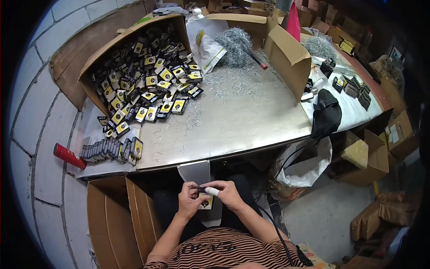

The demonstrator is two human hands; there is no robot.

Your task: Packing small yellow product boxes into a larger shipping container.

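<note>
Over my lap, both hands meet at a small black, white and yellow box (pixel 206 204). My left hand (pixel 189 201) grips its left side with the fingers closed. From the other side my right hand (pixel 228 195) closes on its upper end, with white tape around one digit. A dark edge shows between the fingertips; whether the box's end flap is open cannot be made out. Similar boxes (pixel 152 80) spill from a tipped carton (pixel 89 67) at the table's left. A row of boxes (pixel 107 148) stands along its near left edge.
A heap of thin silvery metal pieces (pixel 233 42) lies at the back of the metal-topped table (pixel 251 116), beside a red-ended rod (pixel 262 66). A red cylinder (pixel 69 155) lies at the left corner. An open carton (pixel 107 215) is left of my legs; a white sack (pixel 309 166) stands right.
</note>
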